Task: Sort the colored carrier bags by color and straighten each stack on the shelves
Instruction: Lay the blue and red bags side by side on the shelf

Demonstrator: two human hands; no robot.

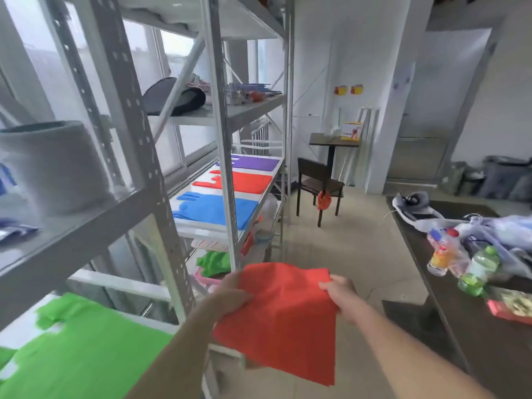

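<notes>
Along the left side of the room stands a tall grey metal shelf unit [149, 156]. On its near shelf lies a flat green bag stack [72, 349]; farther along sit a blue stack [218, 210], a red stack [241, 181] and a purple stack [253, 163], side by side. A dark table [460, 326] with bottles runs along the right. In front of the shelving, a person holds up a red bag [285, 318], the left hand [233, 295] gripping its left edge and the right hand [342, 295] pinching its upper right corner.
</notes>
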